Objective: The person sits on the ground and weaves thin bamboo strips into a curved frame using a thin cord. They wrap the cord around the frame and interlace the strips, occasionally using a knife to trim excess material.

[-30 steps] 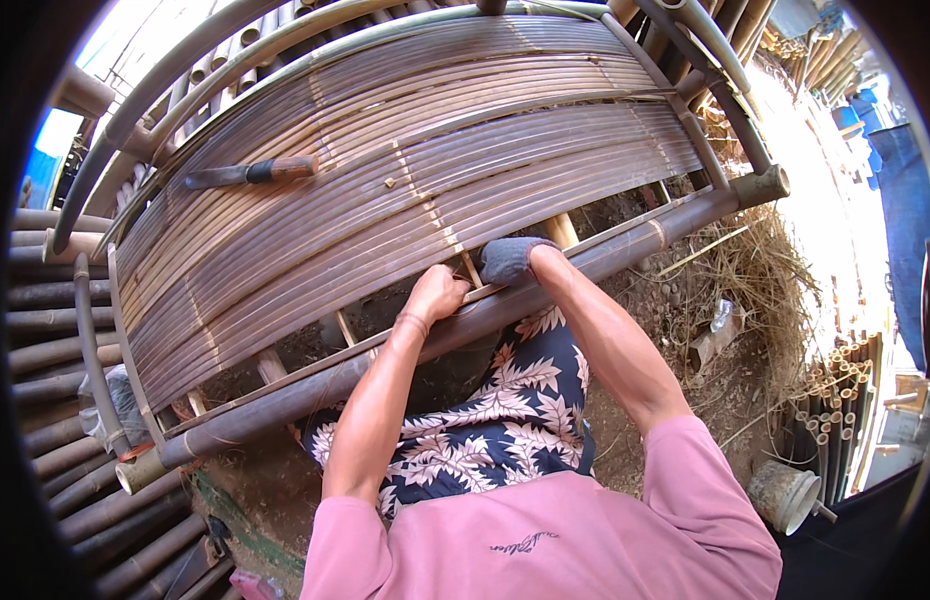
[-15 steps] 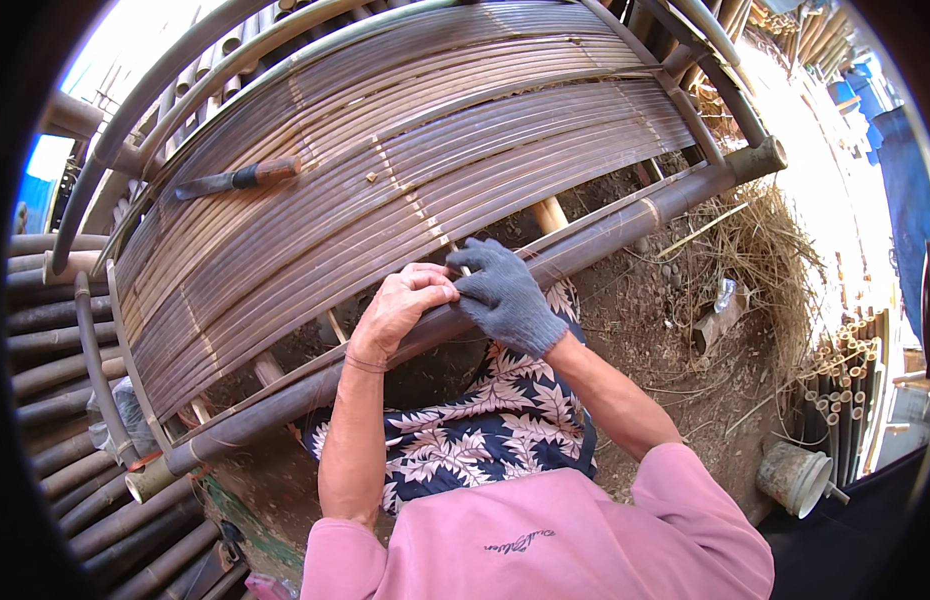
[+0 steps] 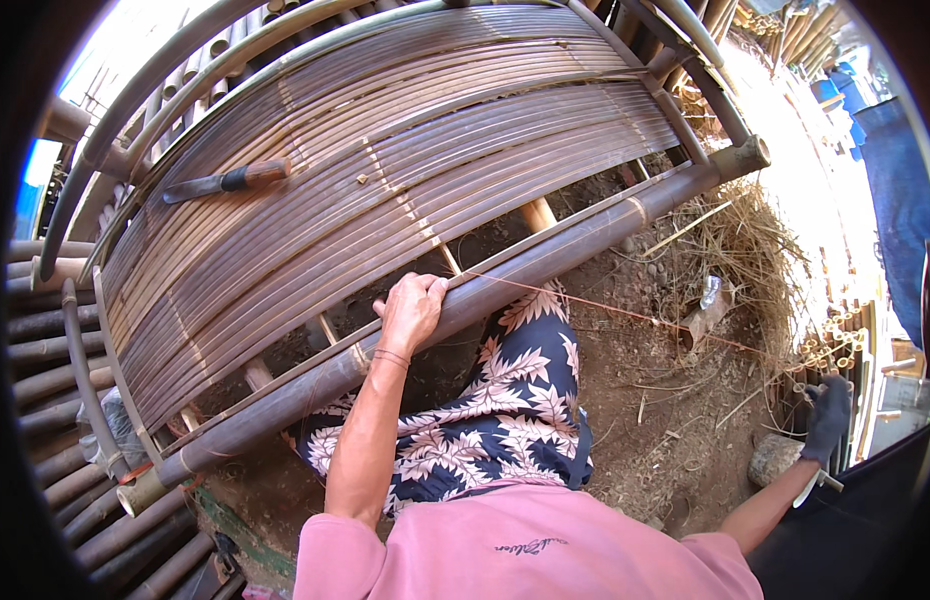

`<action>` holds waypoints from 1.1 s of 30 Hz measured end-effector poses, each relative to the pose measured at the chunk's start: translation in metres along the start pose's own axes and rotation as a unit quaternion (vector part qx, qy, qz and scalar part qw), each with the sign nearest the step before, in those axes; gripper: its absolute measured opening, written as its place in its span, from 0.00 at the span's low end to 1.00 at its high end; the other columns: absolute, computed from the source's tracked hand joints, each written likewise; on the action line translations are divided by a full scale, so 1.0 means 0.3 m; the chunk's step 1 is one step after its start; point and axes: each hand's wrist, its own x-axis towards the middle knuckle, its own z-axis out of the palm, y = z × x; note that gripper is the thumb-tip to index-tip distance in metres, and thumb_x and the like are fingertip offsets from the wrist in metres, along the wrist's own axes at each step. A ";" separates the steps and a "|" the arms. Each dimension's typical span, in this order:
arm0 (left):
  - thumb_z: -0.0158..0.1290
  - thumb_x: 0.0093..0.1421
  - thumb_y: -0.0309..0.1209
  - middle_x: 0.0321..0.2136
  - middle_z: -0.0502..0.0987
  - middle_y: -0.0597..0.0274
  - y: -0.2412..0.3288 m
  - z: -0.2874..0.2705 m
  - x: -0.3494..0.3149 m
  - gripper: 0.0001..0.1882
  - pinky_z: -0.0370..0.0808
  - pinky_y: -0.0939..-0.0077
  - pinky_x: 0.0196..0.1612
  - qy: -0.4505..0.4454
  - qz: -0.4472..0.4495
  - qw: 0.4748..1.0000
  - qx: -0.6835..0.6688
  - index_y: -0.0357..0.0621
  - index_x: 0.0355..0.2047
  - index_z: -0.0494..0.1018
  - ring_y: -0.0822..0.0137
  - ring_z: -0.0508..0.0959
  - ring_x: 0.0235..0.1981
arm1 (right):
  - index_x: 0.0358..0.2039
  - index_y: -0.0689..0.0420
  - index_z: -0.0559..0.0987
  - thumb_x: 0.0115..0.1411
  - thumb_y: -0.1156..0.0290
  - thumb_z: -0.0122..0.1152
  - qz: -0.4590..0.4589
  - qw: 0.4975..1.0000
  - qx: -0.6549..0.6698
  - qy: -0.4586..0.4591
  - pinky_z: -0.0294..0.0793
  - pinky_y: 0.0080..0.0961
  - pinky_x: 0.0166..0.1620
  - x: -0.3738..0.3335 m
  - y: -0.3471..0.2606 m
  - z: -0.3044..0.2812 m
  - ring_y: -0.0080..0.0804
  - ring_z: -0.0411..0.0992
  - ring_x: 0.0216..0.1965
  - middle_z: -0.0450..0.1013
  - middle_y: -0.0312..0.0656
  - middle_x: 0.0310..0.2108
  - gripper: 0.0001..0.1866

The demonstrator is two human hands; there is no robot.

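A bamboo bench frame carries a seat of long brown slats (image 3: pixel 285 250), with a thick bamboo pole (image 3: pixel 545 262) along its near edge. My bare left hand (image 3: pixel 413 308) is closed over that pole near its middle, fingertips hidden on the far side. Out at the far right, my right hand (image 3: pixel 830 415), in a dark grey glove, is closed on a thin reddish cord (image 3: pixel 615 308). The cord stretches taut from the pole beside my left hand across to the glove. Close to the cord's bench end, a thin bamboo crosspiece (image 3: pixel 449 258) shows between slats and pole.
On the slats lies a knife (image 3: pixel 230 181) with a wooden handle. Dry straw (image 3: pixel 760 250) and a wood block (image 3: pixel 707 312) are on the dirt at right. A dirty bucket (image 3: pixel 775 460) and bundled bamboo stalks (image 3: pixel 840 340) stand near my right hand. Stacked bamboo poles (image 3: pixel 60 350) fill the left.
My right hand has moved from beside my left hand far out to the right, drawing the cord out taut. My left hand has stayed near the pole and now grips over it.
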 end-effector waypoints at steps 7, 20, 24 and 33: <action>0.52 0.66 0.47 0.45 0.79 0.50 -0.050 0.017 0.030 0.16 0.58 0.26 0.58 0.022 0.009 1.000 0.008 0.55 0.44 0.82 0.45 0.74 0.54 | 0.62 0.65 0.69 0.56 0.58 0.71 0.039 0.966 -0.074 -0.244 0.59 0.39 0.67 -0.073 -0.428 0.658 0.49 0.62 0.65 0.65 0.56 0.64 0.39; 0.41 0.69 0.50 0.66 0.64 0.49 -0.020 0.004 0.058 0.22 0.46 0.18 0.63 -0.081 -0.028 0.996 0.039 0.65 0.58 0.74 0.32 0.59 0.67 | 0.56 0.71 0.71 0.55 0.57 0.70 -0.023 0.969 0.121 -0.213 0.71 0.44 0.51 -0.408 -1.226 1.288 0.54 0.75 0.43 0.80 0.50 0.30 0.36; 0.40 0.68 0.52 0.68 0.62 0.50 -0.009 0.006 0.060 0.22 0.43 0.19 0.64 -0.104 -0.024 0.993 0.054 0.66 0.55 0.77 0.32 0.56 0.69 | 0.33 0.59 0.84 0.66 0.58 0.56 -0.003 0.858 0.216 -0.467 0.76 0.34 0.39 -0.289 -1.210 1.181 0.44 0.77 0.33 0.80 0.48 0.29 0.17; 0.43 0.67 0.53 0.62 0.70 0.52 -0.020 -0.006 0.063 0.21 0.43 0.20 0.64 -0.112 -0.039 0.993 0.014 0.67 0.51 0.81 0.32 0.60 0.66 | 0.49 0.70 0.78 0.70 0.62 0.48 -0.026 0.640 0.670 -0.375 0.62 0.39 0.68 0.011 -1.488 1.170 0.45 0.73 0.55 0.73 0.58 0.55 0.22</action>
